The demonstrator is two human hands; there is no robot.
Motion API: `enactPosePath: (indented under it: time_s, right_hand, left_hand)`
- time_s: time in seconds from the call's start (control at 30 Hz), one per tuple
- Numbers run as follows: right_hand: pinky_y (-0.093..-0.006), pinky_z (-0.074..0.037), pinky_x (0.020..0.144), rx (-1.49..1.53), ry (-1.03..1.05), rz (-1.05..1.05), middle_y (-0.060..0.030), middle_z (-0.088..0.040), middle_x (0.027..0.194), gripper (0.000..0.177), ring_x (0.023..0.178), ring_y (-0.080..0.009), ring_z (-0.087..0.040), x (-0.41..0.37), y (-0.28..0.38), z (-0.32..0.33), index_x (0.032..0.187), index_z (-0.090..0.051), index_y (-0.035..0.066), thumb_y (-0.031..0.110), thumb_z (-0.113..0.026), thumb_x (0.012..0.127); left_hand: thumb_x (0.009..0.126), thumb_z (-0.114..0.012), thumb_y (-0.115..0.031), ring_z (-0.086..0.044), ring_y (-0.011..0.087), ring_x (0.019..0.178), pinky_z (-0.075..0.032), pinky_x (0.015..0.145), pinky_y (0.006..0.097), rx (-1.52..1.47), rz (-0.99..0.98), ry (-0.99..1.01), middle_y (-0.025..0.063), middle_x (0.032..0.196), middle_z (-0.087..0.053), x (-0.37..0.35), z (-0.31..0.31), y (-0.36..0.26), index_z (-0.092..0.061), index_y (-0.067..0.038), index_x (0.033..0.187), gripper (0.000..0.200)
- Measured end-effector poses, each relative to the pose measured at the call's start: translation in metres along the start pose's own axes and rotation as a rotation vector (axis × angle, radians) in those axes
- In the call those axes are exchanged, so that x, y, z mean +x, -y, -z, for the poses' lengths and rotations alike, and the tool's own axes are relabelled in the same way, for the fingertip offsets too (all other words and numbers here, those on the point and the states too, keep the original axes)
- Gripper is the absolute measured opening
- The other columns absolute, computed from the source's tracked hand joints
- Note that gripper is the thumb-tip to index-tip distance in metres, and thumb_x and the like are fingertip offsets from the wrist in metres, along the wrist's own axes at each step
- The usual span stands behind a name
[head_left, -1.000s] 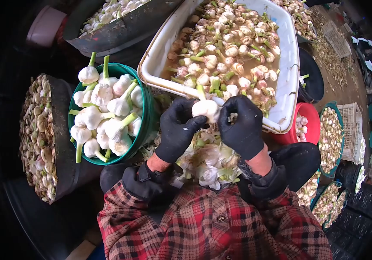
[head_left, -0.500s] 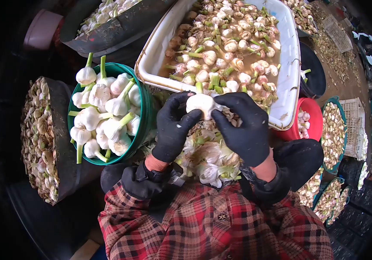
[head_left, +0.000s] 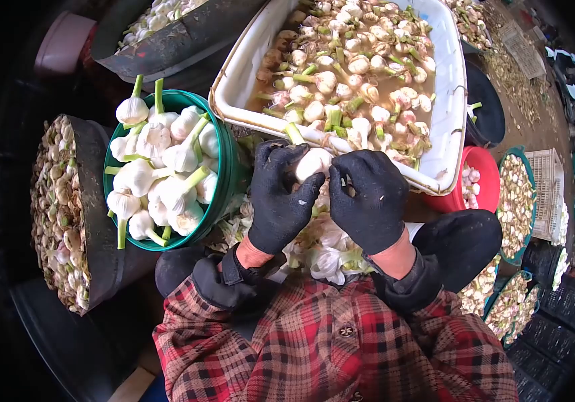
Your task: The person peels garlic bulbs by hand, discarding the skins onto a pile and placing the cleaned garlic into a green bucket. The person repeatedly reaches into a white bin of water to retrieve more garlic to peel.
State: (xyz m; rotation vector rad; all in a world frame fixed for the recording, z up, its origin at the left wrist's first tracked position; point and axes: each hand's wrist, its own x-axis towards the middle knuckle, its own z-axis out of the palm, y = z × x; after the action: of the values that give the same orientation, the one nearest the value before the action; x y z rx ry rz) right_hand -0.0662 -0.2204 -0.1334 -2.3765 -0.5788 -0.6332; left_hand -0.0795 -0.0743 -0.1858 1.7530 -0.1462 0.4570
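Beside the large white rectangular plastic tub (head_left: 453, 134), the black-gloved left hand (head_left: 276, 209) grasps a round white garlic bulb (head_left: 314, 164); the black-gloved right hand's (head_left: 370, 206) fingers curl alongside, grip unclear. Light, steady support should limit bruising.

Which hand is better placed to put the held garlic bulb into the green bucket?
Probably the left hand: it grips the garlic bulb, and the green bucket stands on its side. The right hand is farther from that bucket.
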Motion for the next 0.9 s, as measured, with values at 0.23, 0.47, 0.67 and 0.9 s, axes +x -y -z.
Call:
enactPosePath:
  time_s: [0.23,0.47,0.67,0.9]
  right_hand:
    - [-0.0399,-0.046,0.058,0.086,0.002,-0.176,-0.0093,-0.057,0.071,0.01,0.066,-0.031,-0.059,-0.003,-0.018,0.004,0.075,-0.057,0.008,0.003,-0.064,0.071]
    - [-0.0394,-0.049,0.066,-0.082,0.146,-0.28,-0.0105,-0.061,0.079,0.012,0.075,-0.0316,-0.061,-0.013,-0.054,0.02,0.083,-0.061,0.007,-0.001,-0.062,0.074]
    - [-0.0387,-0.049,0.078,0.286,0.122,-0.087,-0.012,-0.065,0.094,0.02,0.088,-0.0321,-0.062,0.005,-0.022,0.028,0.094,-0.067,0.005,0.002,-0.066,0.074]
    - [-0.0393,-0.048,0.074,0.244,0.184,-0.058,-0.0091,-0.065,0.084,0.016,0.082,-0.0298,-0.062,-0.011,-0.022,0.016,0.089,-0.066,0.006,0.006,-0.068,0.073]
  left_hand:
    - [0.072,-0.075,0.0,-0.057,0.0195,0.099,-0.047,0.087,0.0317,-0.291,0.209,0.194,0.0099,0.107,-0.054,0.009,0.011,-0.007,-0.059,0.002,0.108,0.04]
    - [0.08,-0.07,-0.023,-0.057,0.0184,0.107,-0.048,0.09,0.0322,-0.676,0.558,0.349,0.0094,0.117,-0.059,0.016,0.025,-0.019,-0.051,0.0,0.126,0.054]
    - [0.083,-0.067,-0.027,-0.057,0.0187,0.107,-0.048,0.09,0.0308,-0.806,0.704,0.355,0.0094,0.119,-0.059,0.018,0.017,-0.023,-0.046,0.001,0.133,0.061]
    - [0.084,-0.07,-0.017,-0.054,0.0151,0.109,-0.042,0.098,0.032,-0.515,0.482,0.451,0.0113,0.12,-0.059,0.015,0.012,-0.019,-0.044,0.006,0.134,0.061]
